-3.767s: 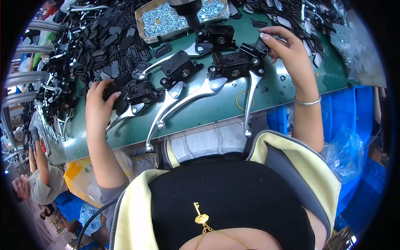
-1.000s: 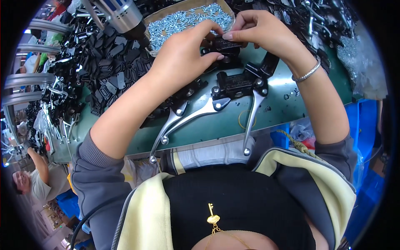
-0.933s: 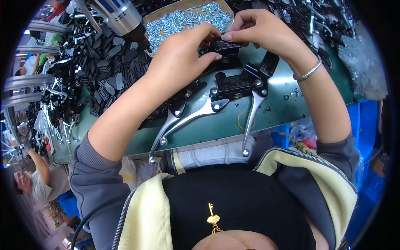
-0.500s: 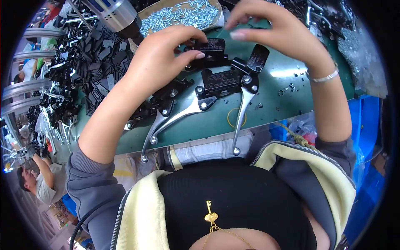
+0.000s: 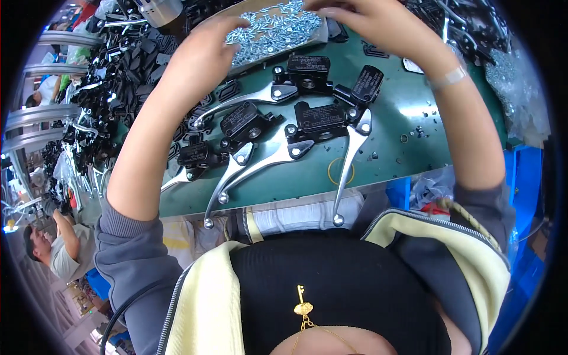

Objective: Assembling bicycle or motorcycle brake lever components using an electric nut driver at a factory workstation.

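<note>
My left hand (image 5: 208, 47) is over the left side of a shallow tray (image 5: 322, 35) full of small silver screws (image 5: 275, 29). Its thumb and forefinger are apart, with nothing visible between them. My right hand (image 5: 370, 21) reaches over the tray's far right corner; the top edge of the picture cuts off part of its fingers, so its grip is unclear. Nearer me lie several brake lever assemblies with black rectangular reservoirs and silver levers: one at the back (image 5: 307, 65), a middle one (image 5: 319, 118), one to its left (image 5: 241, 121), and one at the right (image 5: 367, 83).
A silver powered driver (image 5: 160, 9) hangs at the upper left. Black parts (image 5: 133, 80) are heaped on the left. Loose small bits and a yellow rubber band (image 5: 331, 171) lie on the green tabletop (image 5: 390, 154). Clear plastic bags (image 5: 515, 89) sit at right. Another person (image 5: 56, 248) works far left.
My left hand has left the back lever assembly and moved up to the screw tray. My right hand has also shifted toward the tray. The driver appears higher in the picture.
</note>
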### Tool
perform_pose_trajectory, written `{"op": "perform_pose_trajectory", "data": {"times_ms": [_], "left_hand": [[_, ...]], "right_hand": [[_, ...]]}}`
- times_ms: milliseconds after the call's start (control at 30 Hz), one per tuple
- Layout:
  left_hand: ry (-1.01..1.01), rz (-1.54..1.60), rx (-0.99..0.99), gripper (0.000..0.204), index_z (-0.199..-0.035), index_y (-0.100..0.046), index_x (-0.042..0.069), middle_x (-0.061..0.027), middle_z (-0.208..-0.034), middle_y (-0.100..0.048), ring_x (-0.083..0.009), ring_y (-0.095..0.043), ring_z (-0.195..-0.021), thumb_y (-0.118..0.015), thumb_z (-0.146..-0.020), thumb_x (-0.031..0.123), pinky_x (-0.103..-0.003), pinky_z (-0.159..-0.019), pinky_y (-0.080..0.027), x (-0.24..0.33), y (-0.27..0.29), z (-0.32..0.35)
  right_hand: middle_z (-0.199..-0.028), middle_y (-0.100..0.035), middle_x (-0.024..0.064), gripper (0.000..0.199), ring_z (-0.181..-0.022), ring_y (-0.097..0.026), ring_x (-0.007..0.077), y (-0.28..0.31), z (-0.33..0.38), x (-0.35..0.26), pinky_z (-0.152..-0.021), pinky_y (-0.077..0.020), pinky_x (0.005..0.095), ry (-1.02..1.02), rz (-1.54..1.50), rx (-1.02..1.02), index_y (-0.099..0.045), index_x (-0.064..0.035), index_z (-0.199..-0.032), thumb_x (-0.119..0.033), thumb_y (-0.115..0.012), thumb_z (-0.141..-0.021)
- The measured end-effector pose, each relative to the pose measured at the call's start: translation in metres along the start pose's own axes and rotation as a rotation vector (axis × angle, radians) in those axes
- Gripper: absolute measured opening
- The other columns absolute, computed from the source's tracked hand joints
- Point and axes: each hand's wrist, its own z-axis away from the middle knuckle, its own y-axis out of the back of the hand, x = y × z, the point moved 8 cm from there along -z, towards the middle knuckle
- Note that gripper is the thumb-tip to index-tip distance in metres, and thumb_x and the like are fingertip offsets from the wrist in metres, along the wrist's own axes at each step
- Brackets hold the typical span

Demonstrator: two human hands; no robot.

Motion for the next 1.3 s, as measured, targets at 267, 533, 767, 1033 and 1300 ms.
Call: {"op": "perform_pose_trajectory", "data": {"times_ms": [267, 533, 767, 1033, 1300], "left_hand": [[0.224, -0.145, -0.396, 0.029, -0.114, -0.072, 0.008, -0.0133, -0.108, -0.073, -0.0306, -0.070, -0.099, -0.077, -0.087, 0.017, -0.040, -0.088, -0.055, -0.040, -0.054, -0.016], [0.354, 0.178, -0.314, 0.020, -0.106, -0.070, 0.007, -0.0102, -0.099, -0.073, -0.0196, -0.068, -0.086, -0.076, -0.091, 0.019, -0.034, -0.080, -0.053, -0.065, -0.043, -0.005], [0.423, 0.811, -0.091, 0.026, -0.115, -0.070, 0.007, -0.0143, -0.102, -0.073, -0.0290, -0.071, -0.098, -0.071, -0.093, 0.021, -0.037, -0.089, -0.055, -0.061, -0.010, 0.049], [0.395, 1.041, 0.083, 0.011, -0.095, -0.071, 0.004, -0.0077, -0.099, -0.073, -0.0136, -0.068, -0.083, -0.079, -0.088, 0.007, -0.027, -0.076, -0.054, -0.042, 0.023, 0.089], [0.423, 0.865, -0.031, 0.015, -0.093, -0.075, 0.000, -0.0024, -0.087, -0.073, -0.0087, -0.068, -0.084, -0.083, -0.084, 0.008, -0.023, -0.078, -0.055, -0.023, 0.027, 0.095]], "right_hand": [[-0.100, -0.074, 0.0214, 0.035, -0.094, -0.070, 0.0398, -0.082, -0.079, 0.021, -0.085, -0.0550, 0.0465, 0.106, 0.515, -0.416, -0.071, -0.0023, -0.119, -0.020, -0.068, -0.088], [-0.095, -0.075, 0.0211, 0.026, -0.084, -0.072, 0.0351, -0.045, -0.068, 0.009, -0.078, -0.0567, 0.0429, -0.039, 0.254, -0.199, -0.077, -0.0025, -0.105, -0.022, -0.070, -0.090], [-0.091, -0.077, 0.0132, 0.023, -0.078, -0.071, 0.0188, -0.038, -0.048, -0.046, -0.074, -0.0557, 0.0330, -0.110, -0.208, -0.184, -0.079, -0.0010, -0.101, -0.020, -0.076, -0.088], [-0.084, -0.075, 0.0058, 0.022, -0.072, -0.064, 0.0107, -0.091, -0.039, -0.080, -0.067, -0.0523, 0.0276, -0.115, -0.344, -0.598, -0.078, -0.0010, -0.100, -0.017, -0.082, -0.086], [-0.085, -0.074, 0.0036, 0.020, -0.073, -0.063, 0.0097, -0.086, -0.024, -0.105, -0.064, -0.0513, 0.0256, 0.446, -0.370, -0.471, -0.077, -0.0013, -0.103, -0.014, -0.081, -0.088]]}}
